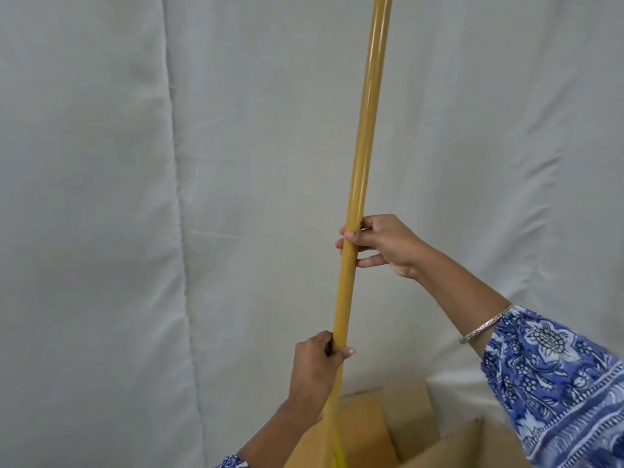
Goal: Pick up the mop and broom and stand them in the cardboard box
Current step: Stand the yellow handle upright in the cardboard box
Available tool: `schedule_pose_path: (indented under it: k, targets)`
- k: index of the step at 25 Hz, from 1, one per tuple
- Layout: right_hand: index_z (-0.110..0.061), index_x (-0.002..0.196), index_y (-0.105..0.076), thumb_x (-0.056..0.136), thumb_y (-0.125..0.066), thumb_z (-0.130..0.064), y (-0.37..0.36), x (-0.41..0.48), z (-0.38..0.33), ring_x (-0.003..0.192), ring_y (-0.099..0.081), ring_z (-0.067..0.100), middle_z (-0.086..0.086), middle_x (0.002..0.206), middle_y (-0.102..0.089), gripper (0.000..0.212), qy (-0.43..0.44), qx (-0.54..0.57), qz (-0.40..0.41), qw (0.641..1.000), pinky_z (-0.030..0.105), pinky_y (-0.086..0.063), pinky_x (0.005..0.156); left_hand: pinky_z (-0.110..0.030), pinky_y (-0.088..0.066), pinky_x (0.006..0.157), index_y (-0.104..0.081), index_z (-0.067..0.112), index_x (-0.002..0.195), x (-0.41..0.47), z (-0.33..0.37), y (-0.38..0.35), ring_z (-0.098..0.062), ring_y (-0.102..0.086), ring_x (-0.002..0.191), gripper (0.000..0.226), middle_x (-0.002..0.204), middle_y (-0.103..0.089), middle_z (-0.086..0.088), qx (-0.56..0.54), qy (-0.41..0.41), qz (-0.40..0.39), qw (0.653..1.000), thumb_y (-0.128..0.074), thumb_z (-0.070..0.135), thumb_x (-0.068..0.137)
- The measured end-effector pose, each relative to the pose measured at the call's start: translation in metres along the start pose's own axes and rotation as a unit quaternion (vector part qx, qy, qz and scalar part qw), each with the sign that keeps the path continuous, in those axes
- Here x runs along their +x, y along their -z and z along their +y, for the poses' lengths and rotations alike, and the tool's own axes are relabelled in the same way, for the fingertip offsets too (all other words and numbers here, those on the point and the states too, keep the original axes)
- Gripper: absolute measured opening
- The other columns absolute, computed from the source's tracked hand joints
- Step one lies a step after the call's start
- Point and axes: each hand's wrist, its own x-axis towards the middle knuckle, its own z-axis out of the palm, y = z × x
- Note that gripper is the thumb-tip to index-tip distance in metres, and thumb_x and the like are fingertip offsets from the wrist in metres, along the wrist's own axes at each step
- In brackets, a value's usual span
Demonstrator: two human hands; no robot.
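A long yellow-brown handle [363,136] stands nearly upright in the middle of the view, leaning slightly right at the top, where it runs out of frame. My right hand [381,244] grips it about halfway down. My left hand [317,366] grips it lower. Below my left hand the handle goes down toward the open cardboard box [368,430] at the bottom of the view, with a bit of yellow [337,454] showing at the frame's edge. The head of the tool is hidden, so I cannot tell whether it is the mop or the broom.
A white cloth backdrop [135,197] with folds hangs behind everything. The box's flaps [449,447] stand open at the lower right, beneath my blue patterned sleeve [557,383]. A metal bangle [486,325] sits on my right forearm.
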Motion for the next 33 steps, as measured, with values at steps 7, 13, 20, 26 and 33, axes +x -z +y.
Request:
schedule_pose_path:
  k: [7, 13, 20, 26, 33]
  targets:
    - [-0.012, 0.102, -0.058, 0.088, -0.056, -0.015, 0.133, -0.017, 0.063, 0.087, -0.065, 0.018, 0.002, 0.088, -0.068, 0.014, -0.015, -0.019, 0.004, 1.000, 0.035, -0.053, 0.082, -0.014, -0.028, 0.037, -0.039, 0.018, 0.057, 0.020, 0.034, -0.166, -0.007, -0.030, 0.044, 0.040, 0.051, -0.037, 0.007, 0.003, 0.020, 0.007, 1.000, -0.072, 0.024, 0.079]
    - [-0.011, 0.109, -0.058, 0.089, -0.054, -0.017, 0.214, 0.017, 0.143, 0.092, -0.067, 0.018, 0.003, 0.092, -0.068, 0.021, -0.027, -0.038, -0.015, 0.999, 0.034, -0.054, 0.083, -0.023, -0.031, 0.043, -0.045, 0.010, 0.070, 0.067, 0.014, -0.278, -0.009, -0.036, 0.045, 0.031, 0.052, -0.041, 0.007, 0.013, 0.033, 0.016, 0.999, -0.070, 0.024, 0.081]
    - [-0.014, 0.104, -0.058, 0.089, -0.054, -0.016, 0.268, 0.086, 0.245, 0.091, -0.067, 0.016, 0.002, 0.091, -0.068, 0.015, -0.055, -0.026, -0.063, 0.996, 0.037, -0.053, 0.087, -0.020, -0.035, 0.047, -0.048, 0.012, 0.076, 0.135, -0.041, -0.374, -0.011, -0.043, 0.053, 0.023, 0.063, -0.050, 0.002, 0.011, 0.092, 0.034, 0.995, -0.067, 0.023, 0.083]
    - [-0.012, 0.105, -0.057, 0.089, -0.054, -0.013, 0.298, 0.127, 0.297, 0.090, -0.065, 0.013, 0.001, 0.088, -0.067, 0.017, -0.068, -0.001, -0.100, 0.993, 0.042, -0.050, 0.091, -0.013, -0.032, 0.046, -0.051, 0.006, 0.084, 0.174, -0.067, -0.420, -0.007, -0.037, 0.056, 0.019, 0.069, -0.047, -0.002, 0.025, 0.131, 0.036, 0.990, -0.065, 0.019, 0.085]
    - [-0.013, 0.095, -0.057, 0.088, -0.054, -0.009, 0.321, 0.151, 0.352, 0.096, -0.063, 0.021, 0.008, 0.091, -0.065, 0.008, -0.068, 0.044, -0.138, 0.987, 0.052, -0.048, 0.096, -0.013, -0.033, 0.045, -0.046, 0.012, 0.071, 0.188, -0.082, -0.459, -0.003, -0.035, 0.054, 0.023, 0.061, -0.038, 0.008, 0.050, 0.160, 0.075, 0.983, -0.065, 0.010, 0.084]
